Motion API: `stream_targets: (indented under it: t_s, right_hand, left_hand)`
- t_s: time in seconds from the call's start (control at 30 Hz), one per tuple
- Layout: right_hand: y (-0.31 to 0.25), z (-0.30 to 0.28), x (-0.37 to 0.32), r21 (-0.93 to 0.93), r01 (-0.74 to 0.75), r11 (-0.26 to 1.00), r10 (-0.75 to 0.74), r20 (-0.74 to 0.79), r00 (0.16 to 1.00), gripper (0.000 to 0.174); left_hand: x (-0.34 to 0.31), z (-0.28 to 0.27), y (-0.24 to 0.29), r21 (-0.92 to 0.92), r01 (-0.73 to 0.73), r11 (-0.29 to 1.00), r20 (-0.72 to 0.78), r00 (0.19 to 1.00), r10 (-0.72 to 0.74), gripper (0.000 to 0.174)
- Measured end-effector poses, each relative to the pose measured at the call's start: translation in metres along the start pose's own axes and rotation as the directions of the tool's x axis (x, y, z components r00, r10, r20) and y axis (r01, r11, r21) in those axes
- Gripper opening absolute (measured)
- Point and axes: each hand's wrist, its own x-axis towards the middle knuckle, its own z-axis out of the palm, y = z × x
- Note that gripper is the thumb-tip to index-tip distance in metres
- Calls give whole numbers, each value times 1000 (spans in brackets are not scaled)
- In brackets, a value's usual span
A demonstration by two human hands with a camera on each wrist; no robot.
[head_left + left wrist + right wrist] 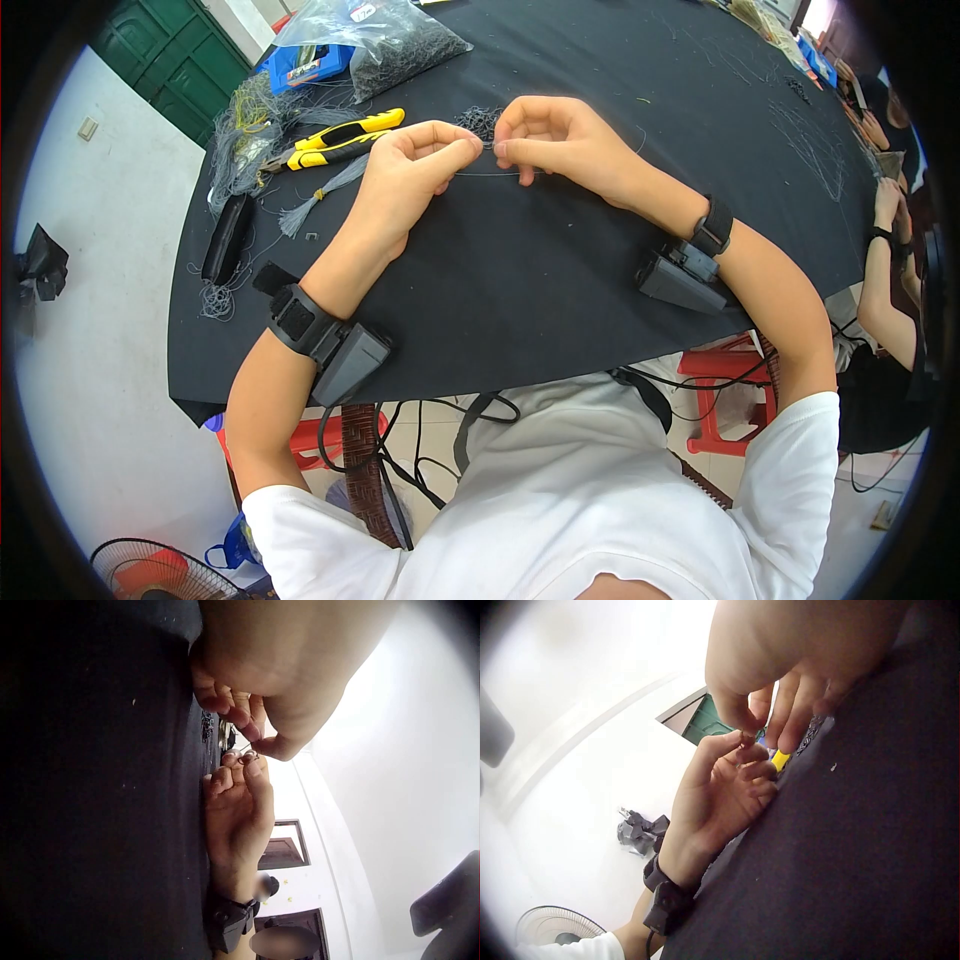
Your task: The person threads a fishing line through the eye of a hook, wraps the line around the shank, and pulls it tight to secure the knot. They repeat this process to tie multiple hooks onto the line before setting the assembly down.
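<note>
Above the black tablecloth, the left hand [405, 175] pinches a thin grey strand [485, 175] between thumb and index finger. Close beside it, the right hand [565, 145] also pinches at the strand with thumb and forefinger, its other fingers loosely bent. Both sets of fingertips nearly meet in the left wrist view, where a small dark loop [247, 757] shows at the right hand's [240, 817] fingertips. Behind the hands lies a small pile of dark wire-like pieces [480, 122]. How the strand is looped is too small to tell.
Yellow-black pliers [335, 140], a tied grey bundle [320, 197], a black case [228, 240] and tangled strands [240, 140] lie at the left. A plastic bag [400, 50] and blue tray [312, 68] stand behind. Another person's arm [885, 270] is at the right edge.
</note>
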Motion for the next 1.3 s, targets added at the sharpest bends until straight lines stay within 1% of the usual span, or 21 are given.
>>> stream_targets:
  t_s: [0.27,0.47,0.67,0.77,0.97,1.07,1.17,1.3]
  right_hand:
    - [-1,0,0,37,2,999,-3,25,1000,17]
    - [0,-1,0,36,14,999,-15,28,999,17]
    - [2,-1,0,49,14,999,-13,-8,1000,17]
    - [3,-1,1,57,13,998,-13,0,1000,16]
    - [4,-1,1,35,18,999,-18,-8,1000,17]
    - [-1,-1,0,14,8,1000,-8,-23,1000,18]
    - [-2,0,-1,4,37,999,-37,-54,998,19]
    - [-2,-1,-1,11,18,1000,-17,-74,997,19]
  left_hand:
    - [2,1,-3,-26,-43,999,6,999,44,15]
    - [1,3,-2,-14,-37,999,-3,999,37,16]
    - [-1,5,2,-15,-23,1000,-8,1000,23,18]
    - [1,3,-1,-20,-32,999,9,999,32,20]
    - [0,3,0,21,-27,999,-14,1000,28,21]
    - [1,1,0,7,-57,998,-12,998,57,20]
    - [1,1,0,4,-68,998,-38,997,68,20]
    - [1,1,-1,-32,-81,996,-46,996,79,19]
